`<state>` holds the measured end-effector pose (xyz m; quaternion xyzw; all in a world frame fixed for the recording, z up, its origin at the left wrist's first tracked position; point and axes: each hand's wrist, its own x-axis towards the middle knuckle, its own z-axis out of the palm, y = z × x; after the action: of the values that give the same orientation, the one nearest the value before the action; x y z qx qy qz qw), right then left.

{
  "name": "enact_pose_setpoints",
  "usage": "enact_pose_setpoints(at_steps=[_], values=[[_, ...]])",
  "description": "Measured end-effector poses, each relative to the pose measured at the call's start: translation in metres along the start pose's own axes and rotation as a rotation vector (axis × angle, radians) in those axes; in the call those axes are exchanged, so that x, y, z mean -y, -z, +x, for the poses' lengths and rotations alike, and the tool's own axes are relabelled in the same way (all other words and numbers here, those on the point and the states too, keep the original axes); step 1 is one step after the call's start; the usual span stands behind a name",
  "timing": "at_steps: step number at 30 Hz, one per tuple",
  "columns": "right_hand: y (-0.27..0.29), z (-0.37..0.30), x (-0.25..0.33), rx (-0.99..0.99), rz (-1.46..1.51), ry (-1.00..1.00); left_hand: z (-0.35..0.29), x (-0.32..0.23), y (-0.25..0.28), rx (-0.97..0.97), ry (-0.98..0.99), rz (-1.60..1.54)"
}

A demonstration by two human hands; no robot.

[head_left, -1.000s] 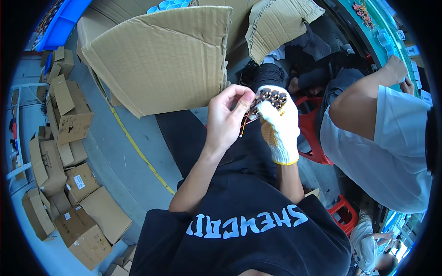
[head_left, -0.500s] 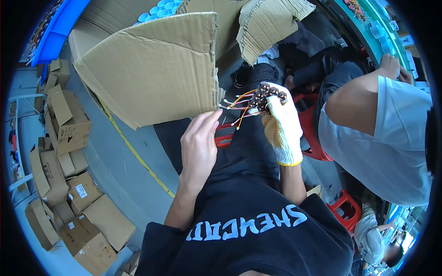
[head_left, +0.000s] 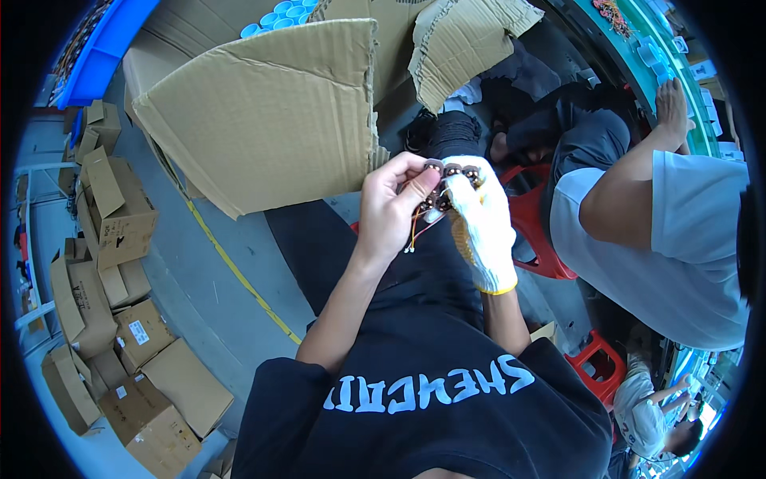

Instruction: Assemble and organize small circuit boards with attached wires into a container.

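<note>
The bare left hand and the gloved right hand meet over the wearer's dark-trousered lap, with a cluster of small round brown parts with shiny copper-toned faces between them. The right grip is closed around the cluster from its right side, in a white knitted glove with a yellow cuff edge and yellowish dots, its thumb laid across the parts. The left grip is pinched shut, thumb against forefinger, on a part at the cluster's left edge. Thin orange and reddish wires hang below the left fingertips, ending in tiny white plugs. Just beyond the left hand, the torn flap of a corrugated cardboard box spreads wide, and light-blue cups show behind it. At far left are a blue plastic bin, a yellow floor line and a row of cardboard cartons. To the right, near a red plastic stool, a co-worker in a pale shirt reaches an arm to a green worktop that carries blue cups and a bundle of coloured wires. Another person sits farther off at lower right, beside a second red stool.
</note>
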<state>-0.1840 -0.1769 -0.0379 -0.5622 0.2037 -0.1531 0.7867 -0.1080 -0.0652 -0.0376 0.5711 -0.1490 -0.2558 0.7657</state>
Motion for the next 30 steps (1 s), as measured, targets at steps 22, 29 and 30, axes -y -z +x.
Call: enact_pose_setpoints(at_steps=[22, 29, 30], values=[[0.013, -0.003, 0.022, 0.251, -0.469, 0.198, -0.012, -0.01, 0.001, -0.03, 0.1, -0.102], [0.005, 0.003, 0.02, 0.19, -0.629, 0.588, -0.009, -0.011, -0.01, -0.133, 0.189, -0.337], [0.006, 0.0, 0.024, 0.195, -0.686, 0.544, -0.008, -0.008, -0.011, -0.124, 0.151, -0.294]])
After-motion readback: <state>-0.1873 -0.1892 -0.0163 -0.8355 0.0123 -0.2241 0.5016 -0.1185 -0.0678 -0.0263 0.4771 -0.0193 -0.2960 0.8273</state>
